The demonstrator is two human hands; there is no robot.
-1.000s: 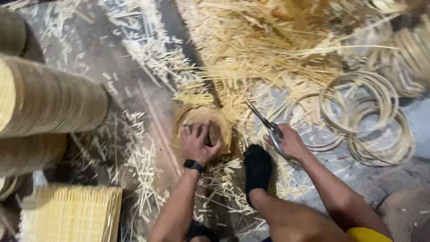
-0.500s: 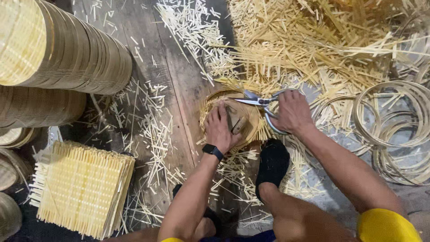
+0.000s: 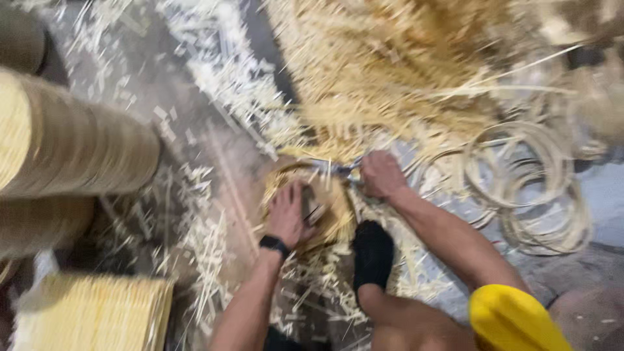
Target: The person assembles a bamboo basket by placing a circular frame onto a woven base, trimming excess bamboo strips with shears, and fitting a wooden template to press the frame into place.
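Observation:
My left hand (image 3: 289, 213) presses flat on a round woven bamboo disc (image 3: 331, 221) lying on the floor, a black band on its wrist. Something small and dark sits under its fingers. My right hand (image 3: 380, 174) grips a pair of metal shears (image 3: 335, 169) at the disc's far edge, the blades pointing left across the rim. My foot in a black sock (image 3: 372, 255) rests just right of the disc. The frame is blurred by motion.
A big heap of bamboo strips (image 3: 403, 71) lies beyond the disc. Coiled bamboo hoops (image 3: 533, 175) lie at right. Stacks of round woven trays (image 3: 71, 143) stand at left, a square mat stack (image 3: 91, 312) at lower left. Offcuts litter the floor.
The right hand brought the shears from the right side onto the disc's far rim. The left hand stayed pressed on the disc. The camera view swung about.

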